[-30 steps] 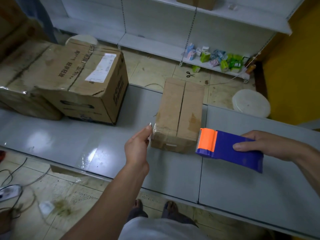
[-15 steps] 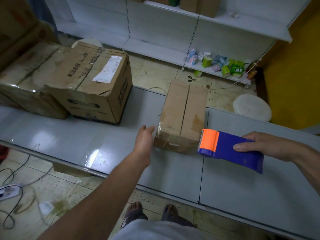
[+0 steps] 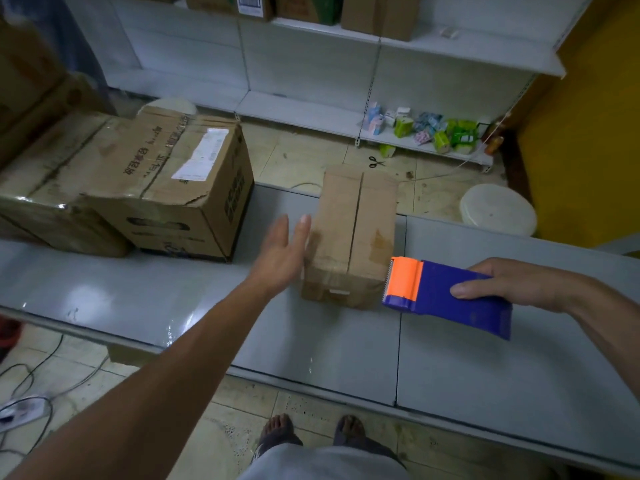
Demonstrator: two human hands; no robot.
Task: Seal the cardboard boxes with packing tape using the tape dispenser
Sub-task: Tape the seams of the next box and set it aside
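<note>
A small cardboard box (image 3: 353, 233) lies on the grey metal shelf panel (image 3: 173, 299), its top flaps closed along a centre seam. My left hand (image 3: 282, 254) is open, fingers spread, right beside the box's left side. My right hand (image 3: 512, 284) grips a blue tape dispenser (image 3: 446, 296) with an orange cutter head, whose toothed edge sits just off the box's near right corner. A large worn box (image 3: 176, 181) with a white label stands to the left, and another box (image 3: 52, 192) sits beside it.
Behind the panels is tiled floor with scissors (image 3: 375, 162) and a white round lid (image 3: 497, 209). White shelving (image 3: 311, 109) at the back holds small packets (image 3: 429, 133). Cables (image 3: 31, 386) lie on the floor at lower left. A yellow wall stands on the right.
My left hand has opened its pinched fingers and moved forward alongside the small box's left side. The dispenser has stayed in my right hand near the box's corner.
</note>
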